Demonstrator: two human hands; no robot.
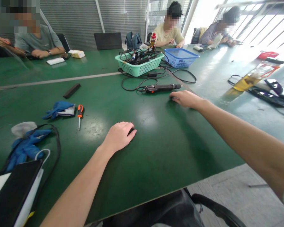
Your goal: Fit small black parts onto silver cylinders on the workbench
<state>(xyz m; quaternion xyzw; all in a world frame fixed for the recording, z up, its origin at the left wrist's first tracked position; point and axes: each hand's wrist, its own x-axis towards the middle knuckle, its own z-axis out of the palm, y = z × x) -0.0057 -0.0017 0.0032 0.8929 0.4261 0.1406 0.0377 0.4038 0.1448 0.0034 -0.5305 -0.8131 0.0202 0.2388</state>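
My left hand (pixel 120 135) rests on the green table with its fingers curled and closed. A dark gap shows between thumb and forefinger, and nothing held is visible there. Farther right, my right hand (pixel 186 99) is low over the tabletop, its fingertips pinched together at a small dark thing too small to name. Just beyond that hand lies a black electric screwdriver (pixel 162 88) with an orange-red switch and a cable, its tip pointing right. Left of my left hand is a hand screwdriver (pixel 79 115) with an orange and black handle.
Blue gloves (pixel 60 109), a dark bar (pixel 72 90) and a phone (pixel 16 192) lie at left. Beyond stand a green basket (pixel 139 67) of cables and tools and a blue basket (pixel 181 58). At right lies a bottle of yellow liquid (pixel 247 82). Several people sit across the table.
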